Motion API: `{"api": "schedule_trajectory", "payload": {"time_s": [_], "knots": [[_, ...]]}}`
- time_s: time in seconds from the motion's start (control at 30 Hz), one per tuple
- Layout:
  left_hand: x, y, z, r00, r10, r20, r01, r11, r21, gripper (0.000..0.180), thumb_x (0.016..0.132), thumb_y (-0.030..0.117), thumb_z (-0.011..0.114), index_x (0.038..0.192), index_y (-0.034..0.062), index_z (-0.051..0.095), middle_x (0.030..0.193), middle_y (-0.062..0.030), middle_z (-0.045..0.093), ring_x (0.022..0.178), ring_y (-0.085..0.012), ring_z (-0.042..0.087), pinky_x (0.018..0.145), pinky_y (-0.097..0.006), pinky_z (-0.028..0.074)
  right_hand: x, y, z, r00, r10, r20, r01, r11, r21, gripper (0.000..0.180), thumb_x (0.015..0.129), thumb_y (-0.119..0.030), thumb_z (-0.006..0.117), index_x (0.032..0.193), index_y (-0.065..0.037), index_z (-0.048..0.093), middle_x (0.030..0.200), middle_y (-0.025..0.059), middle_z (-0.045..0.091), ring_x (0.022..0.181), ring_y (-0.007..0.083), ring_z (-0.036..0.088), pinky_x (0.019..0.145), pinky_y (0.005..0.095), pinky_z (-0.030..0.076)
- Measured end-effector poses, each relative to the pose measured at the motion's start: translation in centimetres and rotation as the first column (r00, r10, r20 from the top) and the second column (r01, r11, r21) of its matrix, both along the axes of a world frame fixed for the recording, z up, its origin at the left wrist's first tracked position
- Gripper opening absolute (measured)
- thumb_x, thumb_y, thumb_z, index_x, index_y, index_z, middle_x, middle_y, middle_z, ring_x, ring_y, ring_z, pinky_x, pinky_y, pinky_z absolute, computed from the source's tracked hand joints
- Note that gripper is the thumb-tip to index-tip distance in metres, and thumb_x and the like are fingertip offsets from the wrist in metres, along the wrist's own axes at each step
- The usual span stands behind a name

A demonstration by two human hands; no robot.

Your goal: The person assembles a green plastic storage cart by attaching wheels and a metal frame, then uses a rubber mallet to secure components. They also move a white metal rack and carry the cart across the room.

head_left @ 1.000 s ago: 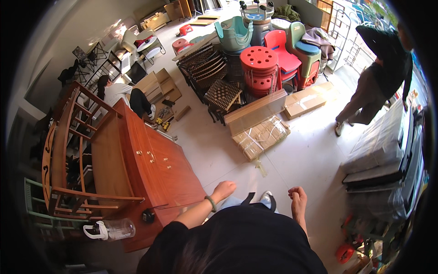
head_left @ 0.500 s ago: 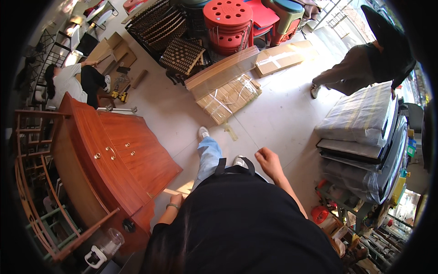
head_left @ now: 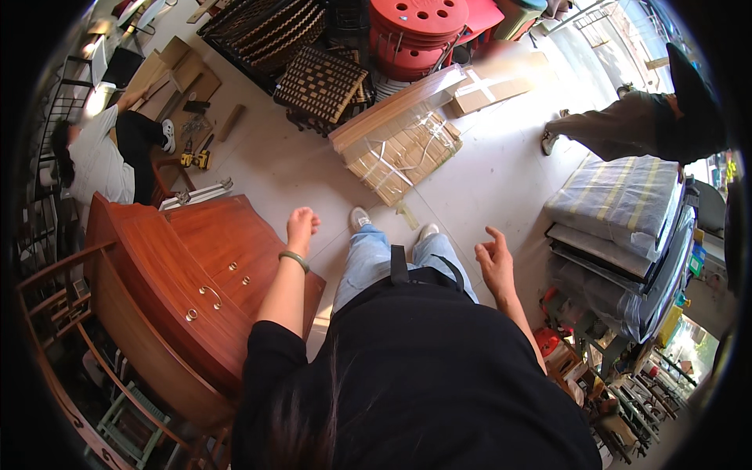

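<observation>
My left hand (head_left: 301, 229), with a green bangle (head_left: 294, 260) at its wrist, hangs in the air just right of a reddish-brown wooden cabinet (head_left: 235, 290). Its fingers are loosely curled, with nothing seen in them, and it does not touch the cabinet. My right hand (head_left: 496, 265) is held over the pale floor (head_left: 462, 188) to my right. Its fingers are partly bent and apart, holding nothing. Ahead of my feet lies a strapped cardboard package (head_left: 407, 160) in clear wrap. A longer brown board-like bundle (head_left: 392, 110) lies along its far side.
Stacked red stools (head_left: 415, 31) and woven seats (head_left: 321, 82) stand ahead. Another carton (head_left: 501, 82) lies beyond the package. Plastic-wrapped flat goods (head_left: 615, 204) are piled at right, near a standing person (head_left: 627, 125). At left a person (head_left: 106, 160) sits near a yellow drill (head_left: 196, 157).
My left hand has swung forward and up from beside my waist. My right hand has shifted slightly right, its fingers spreading. I have stepped; the right-hand person leans farther right.
</observation>
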State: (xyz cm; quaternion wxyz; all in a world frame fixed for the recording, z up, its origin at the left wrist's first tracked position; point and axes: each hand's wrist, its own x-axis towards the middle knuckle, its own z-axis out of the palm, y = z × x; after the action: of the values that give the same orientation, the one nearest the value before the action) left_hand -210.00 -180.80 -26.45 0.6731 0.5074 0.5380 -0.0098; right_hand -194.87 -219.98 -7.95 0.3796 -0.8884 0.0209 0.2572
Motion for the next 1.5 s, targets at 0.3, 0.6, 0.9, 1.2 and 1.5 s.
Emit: {"api": "schedule_trajectory", "payload": {"time_s": [0.3, 0.6, 0.9, 1.2, 1.5], "knots": [[-3.1, -0.1, -2.4, 0.980, 0.006, -0.199, -0.015, 0.999, -0.046, 0.011, 0.095, 0.021, 0.054, 0.099, 0.0096, 0.054, 0.081, -0.0038, 0.063, 0.065, -0.0118, 0.061, 0.051, -0.025, 0.046, 5.9, 3.3, -3.6, 0.989, 0.100, -0.108, -0.095, 0.994, 0.053, 0.054, 0.087, -0.016, 0.061, 0.135, -0.003, 0.040, 0.097, 0.0161, 0.066, 0.081, 0.0257, 0.065, 0.076, 0.0378, 0.052], [-1.2, -9.3, -1.3, 0.874, 0.129, -0.468, -0.138, 0.990, 0.015, 0.009, 0.089, 0.010, 0.056, 0.096, 0.0063, 0.059, 0.080, -0.0046, 0.062, 0.060, -0.0121, 0.058, 0.047, -0.026, 0.046, 24.6, 9.3, -9.6, 0.945, 0.324, -0.033, -0.318, 0.940, 0.121, 0.051, 0.086, -0.015, 0.061, 0.133, -0.004, 0.043, 0.096, 0.0173, 0.066, 0.078, 0.0294, 0.066, 0.072, 0.0392, 0.052], [16.6, -7.4, -7.7, 0.955, -0.270, -0.123, 0.280, 0.957, 0.074, 0.014, 0.085, 0.014, 0.067, 0.089, 0.0013, 0.064, 0.079, -0.0048, 0.068, 0.074, -0.0100, 0.063, 0.069, -0.026, 0.050, 25.9, 14.9, -17.9, 0.851, 0.461, -0.253, -0.475, 0.880, 0.005, 0.043, 0.086, -0.014, 0.064, 0.125, -0.002, 0.053, 0.090, 0.0110, 0.069, 0.076, 0.0214, 0.066, 0.072, 0.0331, 0.053], [15.0, -6.1, -10.6, 0.968, -0.222, -0.117, 0.214, 0.974, -0.081, 0.014, 0.087, 0.015, 0.066, 0.089, 0.0013, 0.063, 0.077, -0.0040, 0.065, 0.068, -0.0075, 0.056, 0.064, -0.026, 0.046, 27.9, 27.4, -37.8, 0.671, -0.387, -0.633, 0.463, 0.885, -0.051, 0.107, 0.069, -0.044, 0.083, 0.146, -0.009, 0.017, 0.138, 0.0209, 0.040, 0.123, 0.0388, 0.043, 0.080, 0.0577, 0.045], [9.2, -2.2, -12.8, 0.879, -0.086, -0.469, -0.042, 0.966, -0.255, 0.012, 0.089, 0.013, 0.064, 0.087, 0.0020, 0.062, 0.072, 0.0027, 0.057, 0.059, -0.0035, 0.046, 0.050, -0.021, 0.036, 35.3, 38.3, -48.7, 0.604, -0.785, -0.140, 0.545, 0.535, -0.646, 0.134, 0.055, -0.047, 0.088, 0.148, 0.000, 0.003, 0.143, 0.0247, 0.034, 0.129, 0.0397, 0.041, 0.106, 0.0497, 0.035]]}}
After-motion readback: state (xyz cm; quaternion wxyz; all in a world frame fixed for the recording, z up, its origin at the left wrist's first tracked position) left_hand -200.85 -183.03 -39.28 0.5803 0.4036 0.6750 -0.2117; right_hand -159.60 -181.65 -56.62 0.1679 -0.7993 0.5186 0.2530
